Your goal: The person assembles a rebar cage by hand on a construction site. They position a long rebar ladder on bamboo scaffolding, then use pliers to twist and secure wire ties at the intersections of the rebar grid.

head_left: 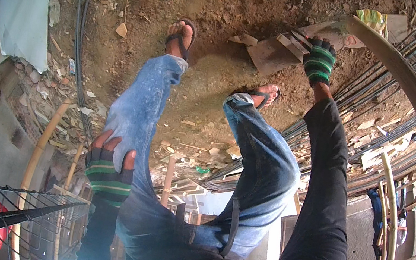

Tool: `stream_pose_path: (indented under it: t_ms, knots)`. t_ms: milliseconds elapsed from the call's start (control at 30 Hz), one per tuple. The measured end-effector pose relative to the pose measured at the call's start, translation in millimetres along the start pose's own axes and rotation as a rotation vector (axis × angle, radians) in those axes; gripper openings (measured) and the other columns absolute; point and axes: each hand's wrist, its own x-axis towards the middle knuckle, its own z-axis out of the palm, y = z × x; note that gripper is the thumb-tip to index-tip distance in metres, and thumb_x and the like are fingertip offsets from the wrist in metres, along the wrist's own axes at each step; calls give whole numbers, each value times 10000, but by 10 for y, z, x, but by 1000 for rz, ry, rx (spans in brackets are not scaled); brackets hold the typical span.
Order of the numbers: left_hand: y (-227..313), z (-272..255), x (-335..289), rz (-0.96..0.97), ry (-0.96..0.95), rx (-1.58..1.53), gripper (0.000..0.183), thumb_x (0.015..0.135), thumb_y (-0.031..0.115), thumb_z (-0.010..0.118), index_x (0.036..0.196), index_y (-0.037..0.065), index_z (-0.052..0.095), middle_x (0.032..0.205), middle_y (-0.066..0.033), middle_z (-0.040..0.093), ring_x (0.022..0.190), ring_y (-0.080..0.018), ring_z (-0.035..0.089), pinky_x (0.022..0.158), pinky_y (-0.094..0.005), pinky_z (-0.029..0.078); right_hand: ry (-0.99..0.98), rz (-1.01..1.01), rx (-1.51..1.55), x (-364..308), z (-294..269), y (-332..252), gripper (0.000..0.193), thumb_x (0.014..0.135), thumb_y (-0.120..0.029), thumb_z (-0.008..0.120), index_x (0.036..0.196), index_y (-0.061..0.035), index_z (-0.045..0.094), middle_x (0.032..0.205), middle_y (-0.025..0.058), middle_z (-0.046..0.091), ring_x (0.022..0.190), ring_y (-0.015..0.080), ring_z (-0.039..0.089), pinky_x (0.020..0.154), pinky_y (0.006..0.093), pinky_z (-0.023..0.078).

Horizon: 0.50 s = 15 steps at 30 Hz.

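Clearly bent forward: right hand (pixel 319 60), in a striped green fingerless glove, reaches down to a curved wooden plank (pixel 395 62) by the steel rods (pixel 367 101); whether its fingers have closed on it cannot be told. Left hand (pixel 109 166) rests flat, fingers spread, on the left thigh (pixel 136 112). Best: brace there, get a firm grip before lifting, keep sandalled feet steady on the dirt ground (pixel 222 11).
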Motion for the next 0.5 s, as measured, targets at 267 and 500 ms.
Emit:
stream_pose_path:
  t_ms: [267, 500]
  knots:
    - [38, -49, 63, 17, -23, 17, 345, 865, 236, 710, 1113, 11, 626, 1281, -174, 542, 1203, -363, 505, 1018, -502, 399, -141, -78, 208, -653, 107, -463, 643, 662, -261, 756, 1267, -111, 598, 1245, 180, 528, 1226, 425, 442, 1005, 481, 458]
    - [58, -64, 97, 32, -45, 45, 349, 867, 235, 706, 1116, 5, 622, 1296, -174, 535, 1202, -361, 497, 1023, -503, 393, 34, 174, 527, -839, 361, -700, 548, 788, -332, 718, 1244, -57, 590, 1229, 281, 593, 1103, 481, 567, 923, 526, 485]
